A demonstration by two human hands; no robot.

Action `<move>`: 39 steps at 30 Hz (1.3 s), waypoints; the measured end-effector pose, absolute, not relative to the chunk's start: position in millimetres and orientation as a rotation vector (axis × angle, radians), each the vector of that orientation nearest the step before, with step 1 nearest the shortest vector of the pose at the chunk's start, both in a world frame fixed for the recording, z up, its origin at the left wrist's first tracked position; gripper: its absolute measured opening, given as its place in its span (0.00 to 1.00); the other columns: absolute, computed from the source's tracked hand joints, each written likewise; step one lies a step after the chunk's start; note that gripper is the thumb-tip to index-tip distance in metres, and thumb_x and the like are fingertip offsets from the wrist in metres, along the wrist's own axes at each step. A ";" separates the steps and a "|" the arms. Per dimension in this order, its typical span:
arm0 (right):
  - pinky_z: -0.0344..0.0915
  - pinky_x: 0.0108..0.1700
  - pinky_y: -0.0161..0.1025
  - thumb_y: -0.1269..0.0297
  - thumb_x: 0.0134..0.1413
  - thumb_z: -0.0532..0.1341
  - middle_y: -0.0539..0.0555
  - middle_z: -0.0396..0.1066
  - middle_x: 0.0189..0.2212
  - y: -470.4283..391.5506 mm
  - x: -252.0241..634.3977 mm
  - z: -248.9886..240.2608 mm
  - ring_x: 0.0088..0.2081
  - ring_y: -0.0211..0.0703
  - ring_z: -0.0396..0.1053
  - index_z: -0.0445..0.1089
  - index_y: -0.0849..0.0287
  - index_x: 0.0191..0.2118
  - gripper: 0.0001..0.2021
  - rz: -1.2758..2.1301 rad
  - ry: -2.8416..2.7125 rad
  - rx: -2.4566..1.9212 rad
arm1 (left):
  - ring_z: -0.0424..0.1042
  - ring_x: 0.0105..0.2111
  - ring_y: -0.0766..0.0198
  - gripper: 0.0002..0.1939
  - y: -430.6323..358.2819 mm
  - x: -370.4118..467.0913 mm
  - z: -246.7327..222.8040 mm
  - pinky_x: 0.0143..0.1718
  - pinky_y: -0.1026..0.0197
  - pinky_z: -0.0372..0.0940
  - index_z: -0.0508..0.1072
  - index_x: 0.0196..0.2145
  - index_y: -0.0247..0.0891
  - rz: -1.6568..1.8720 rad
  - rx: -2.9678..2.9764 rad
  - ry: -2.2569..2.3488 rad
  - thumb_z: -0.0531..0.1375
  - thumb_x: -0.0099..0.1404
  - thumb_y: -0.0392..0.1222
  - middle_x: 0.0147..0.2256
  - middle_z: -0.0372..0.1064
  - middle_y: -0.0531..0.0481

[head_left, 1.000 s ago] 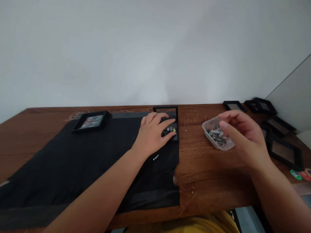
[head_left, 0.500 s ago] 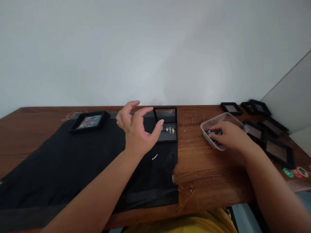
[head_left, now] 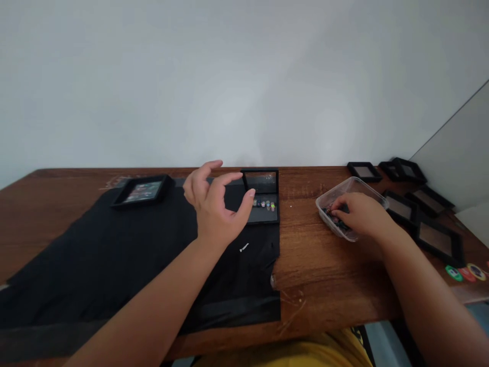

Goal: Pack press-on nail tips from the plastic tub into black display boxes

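My left hand (head_left: 216, 201) hovers over the black cloth (head_left: 153, 255) with thumb and fingers spread, holding nothing. Just beyond it a black shadow-box frame (head_left: 277, 204) stands opened, partly hidden by that hand. Several tiny colourful figures (head_left: 268, 205) sit in a row inside the frame. On the right, my right hand (head_left: 357, 211) reaches into a clear plastic container (head_left: 324, 196). Its thumb and forefinger pinch together among small dark pieces (head_left: 338, 223); what lies between the fingertips is too small to name.
Another black frame (head_left: 163, 189) with a picture-like filling lies at the cloth's back left. Several black frames (head_left: 439, 239) are spread along the right side, with round coloured badges (head_left: 454, 272) near them. A small white scrap (head_left: 244, 247) rests on the cloth. A wall (head_left: 229, 81) rises behind the table.
My right hand's fingertips have drawn closer together and shifted slightly within the container. The left hand stays almost where it was.
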State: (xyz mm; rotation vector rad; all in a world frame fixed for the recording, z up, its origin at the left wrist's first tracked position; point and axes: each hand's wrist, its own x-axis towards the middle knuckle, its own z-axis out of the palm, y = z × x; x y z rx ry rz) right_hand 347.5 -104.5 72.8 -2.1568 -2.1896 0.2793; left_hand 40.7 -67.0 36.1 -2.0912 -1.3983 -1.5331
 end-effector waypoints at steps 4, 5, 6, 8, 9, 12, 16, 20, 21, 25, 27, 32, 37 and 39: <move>0.60 0.34 0.42 0.68 0.57 0.63 0.54 0.79 0.30 -107.6 349.0 70.5 0.35 0.51 0.74 0.78 0.53 0.28 0.09 0.204 -2.196 -2.048 | 0.63 0.60 0.40 0.15 -61.3 35.2 33.5 0.60 0.31 0.60 0.72 0.49 0.49 -1.519 -2.072 -1.362 0.65 0.65 0.40 0.57 0.65 0.43; 0.60 0.34 0.42 0.68 0.57 0.63 0.53 0.79 0.30 -108.2 349.1 70.0 0.35 0.50 0.73 0.77 0.53 0.28 0.09 0.200 -2.171 -2.048 | 0.63 0.60 0.41 0.16 -59.5 33.3 32.5 0.59 0.31 0.61 0.72 0.50 0.49 -1.510 -2.077 -1.354 0.65 0.65 0.40 0.57 0.65 0.43; 0.60 0.34 0.42 0.68 0.58 0.62 0.53 0.79 0.30 -108.6 349.1 69.5 0.35 0.50 0.73 0.77 0.54 0.28 0.08 0.201 -2.144 -2.047 | 0.64 0.59 0.41 0.16 -57.8 31.3 31.5 0.59 0.31 0.61 0.72 0.50 0.49 -1.500 -2.082 -1.345 0.65 0.65 0.39 0.56 0.66 0.43; 0.60 0.34 0.41 0.68 0.59 0.62 0.53 0.78 0.30 -109.1 349.4 69.3 0.34 0.49 0.73 0.76 0.54 0.30 0.07 0.196 -2.096 -2.034 | 0.65 0.59 0.42 0.15 -55.4 28.1 30.0 0.58 0.33 0.63 0.72 0.50 0.49 -1.481 -2.091 -1.333 0.64 0.65 0.39 0.56 0.67 0.44; 0.60 0.34 0.41 0.68 0.59 0.61 0.53 0.78 0.31 -109.2 349.7 69.7 0.34 0.48 0.73 0.76 0.55 0.31 0.07 0.185 -2.080 -2.021 | 0.65 0.58 0.43 0.15 -55.0 27.1 29.8 0.57 0.34 0.63 0.72 0.49 0.49 -1.474 -2.094 -1.331 0.64 0.66 0.39 0.55 0.67 0.44; 0.60 0.35 0.41 0.69 0.58 0.61 0.53 0.78 0.33 -110.0 349.5 73.6 0.34 0.48 0.72 0.74 0.55 0.32 0.06 0.124 -2.017 -1.950 | 0.67 0.57 0.45 0.11 -56.5 27.2 31.5 0.56 0.37 0.64 0.73 0.47 0.47 -1.485 -2.107 -1.307 0.63 0.67 0.38 0.54 0.69 0.44; 0.61 0.35 0.41 0.65 0.60 0.61 0.53 0.76 0.32 -115.8 339.2 82.0 0.32 0.45 0.70 0.75 0.56 0.35 0.05 0.049 -1.778 -1.693 | 0.74 0.49 0.52 0.05 -61.3 34.2 35.6 0.52 0.43 0.67 0.74 0.41 0.44 -1.538 -2.285 -1.146 0.61 0.68 0.37 0.46 0.75 0.46; 0.63 0.32 0.39 0.61 0.62 0.63 0.51 0.76 0.30 -127.9 314.2 85.7 0.27 0.40 0.67 0.74 0.56 0.36 0.06 0.230 -1.623 -1.377 | 0.76 0.40 0.58 0.01 -68.6 45.5 35.8 0.46 0.50 0.68 0.75 0.37 0.42 -1.448 -2.629 -0.878 0.62 0.69 0.39 0.38 0.79 0.50; 0.64 0.32 0.40 0.61 0.63 0.63 0.51 0.77 0.30 -131.2 307.0 85.4 0.27 0.40 0.68 0.74 0.55 0.36 0.06 0.293 -1.629 -1.309 | 0.76 0.40 0.58 0.02 -71.1 48.5 35.4 0.46 0.50 0.67 0.76 0.37 0.42 -1.424 -2.685 -0.818 0.63 0.69 0.41 0.38 0.79 0.50; 0.64 0.41 0.44 0.67 0.65 0.62 0.50 0.78 0.31 -141.4 283.9 80.5 0.33 0.42 0.71 0.72 0.54 0.37 0.04 0.273 -1.850 -1.033 | 0.75 0.42 0.55 0.12 -81.3 58.4 33.4 0.49 0.49 0.66 0.77 0.41 0.41 -1.369 -2.859 -0.690 0.63 0.70 0.53 0.38 0.80 0.48; 0.62 0.41 0.44 0.70 0.66 0.62 0.49 0.78 0.31 -144.0 277.6 77.2 0.33 0.42 0.71 0.71 0.54 0.38 0.04 0.197 -1.965 -0.942 | 0.75 0.43 0.55 0.14 -84.3 61.0 32.3 0.48 0.50 0.67 0.78 0.42 0.41 -1.379 -2.903 -0.658 0.61 0.71 0.54 0.38 0.80 0.47; 0.60 0.40 0.43 0.69 0.67 0.60 0.50 0.76 0.31 -145.5 273.3 72.8 0.34 0.42 0.70 0.71 0.55 0.38 0.04 0.199 -2.065 -0.915 | 0.76 0.41 0.56 0.10 -85.5 61.4 30.1 0.48 0.51 0.69 0.80 0.44 0.43 -1.439 -2.887 -0.664 0.61 0.72 0.46 0.37 0.80 0.47; 0.60 0.39 0.42 0.69 0.68 0.59 0.50 0.76 0.32 -143.8 274.3 72.5 0.34 0.42 0.70 0.70 0.56 0.40 0.04 0.264 -2.074 -0.937 | 0.75 0.39 0.58 0.06 -86.4 60.3 32.1 0.45 0.53 0.70 0.79 0.39 0.43 -1.487 -2.841 -0.602 0.61 0.71 0.44 0.34 0.80 0.50; 0.60 0.39 0.42 0.70 0.68 0.60 0.51 0.76 0.32 -143.6 274.4 72.6 0.34 0.42 0.69 0.70 0.56 0.40 0.03 0.259 -2.083 -0.933 | 0.76 0.39 0.59 0.06 -87.2 60.6 33.5 0.44 0.54 0.70 0.78 0.39 0.42 -1.504 -2.824 -0.579 0.61 0.72 0.43 0.34 0.80 0.50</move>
